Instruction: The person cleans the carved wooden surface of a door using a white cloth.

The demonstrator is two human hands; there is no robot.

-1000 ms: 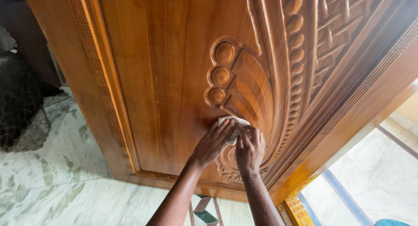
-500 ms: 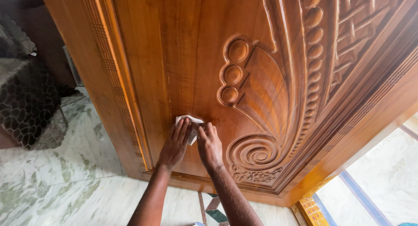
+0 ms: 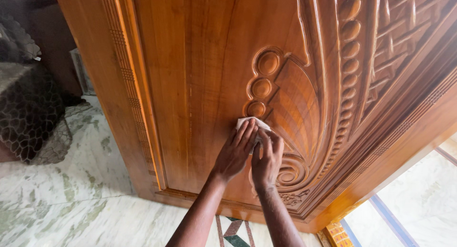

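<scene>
Carved wooden door (image 3: 204, 75) fills my view; my left hand (image 3: 235, 151) and right hand (image 3: 266, 161) press flat, fingers extended, on a white cloth (image 3: 250, 121).

Cloth (image 3: 252, 123) on door (image 3: 204, 85) under both hands, left of carved scroll (image 3: 290, 173).

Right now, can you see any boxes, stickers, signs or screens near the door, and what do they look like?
None: no package, label, sign or screen shows.
Carved wooden door: fills most of the view, glossy orange-brown, with round beads and a fan-shaped carving.
White cloth: small, folded, pressed on the door under both hands.
Left hand and right hand: side by side, fingers flat on the cloth.
Marble floor: white with green streaks, below left.
</scene>
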